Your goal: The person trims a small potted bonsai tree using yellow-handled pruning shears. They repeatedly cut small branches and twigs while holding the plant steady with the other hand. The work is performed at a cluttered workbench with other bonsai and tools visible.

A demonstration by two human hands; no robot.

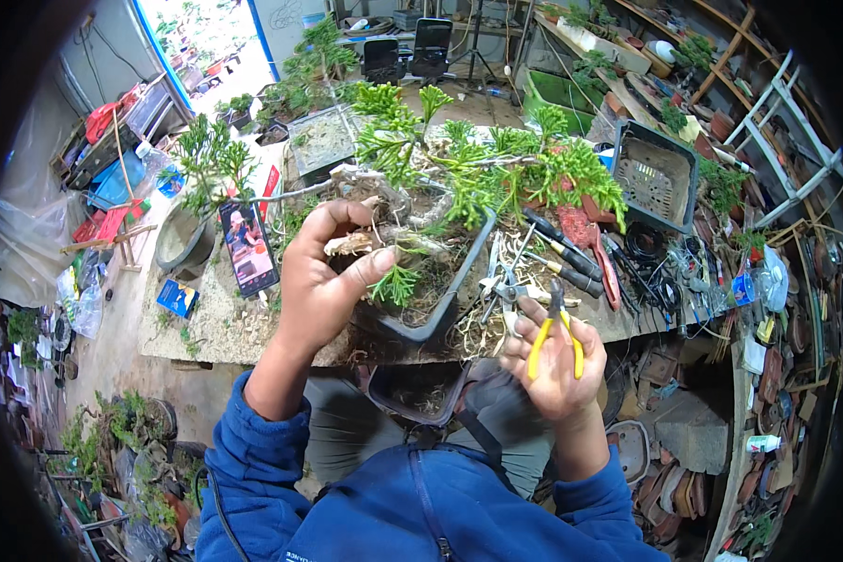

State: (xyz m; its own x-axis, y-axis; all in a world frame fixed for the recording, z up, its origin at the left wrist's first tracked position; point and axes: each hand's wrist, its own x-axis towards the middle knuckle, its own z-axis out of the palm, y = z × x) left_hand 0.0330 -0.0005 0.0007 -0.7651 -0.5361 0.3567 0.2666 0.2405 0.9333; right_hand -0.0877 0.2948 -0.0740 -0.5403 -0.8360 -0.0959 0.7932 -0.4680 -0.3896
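A bonsai tree [398, 155] with green scaly foliage and a gnarled, pale-barked trunk stands in a dark rectangular pot [431, 328] in front of me. My left hand [323, 276] is curled round a piece of bare, light wood low on the trunk, thumb and fingers on either side of it. A small green sprig [395, 285] hangs just below the thumb. Palm up, my right hand [562, 370] holds yellow-handled pliers [578, 358] across its fingers, their dark jaws pointing away from me. These pliers are apart from the tree, right of the pot's front corner.
Right of the pot lie several metal tools [506, 290], dark-handled tools [571, 267] and a red-handled saw [607, 272]. A phone [248, 248] leans on the left beside a grey bowl [185, 239]. A plastic basket [656, 175] stands back right; a black tub [420, 391] sits below the table edge.
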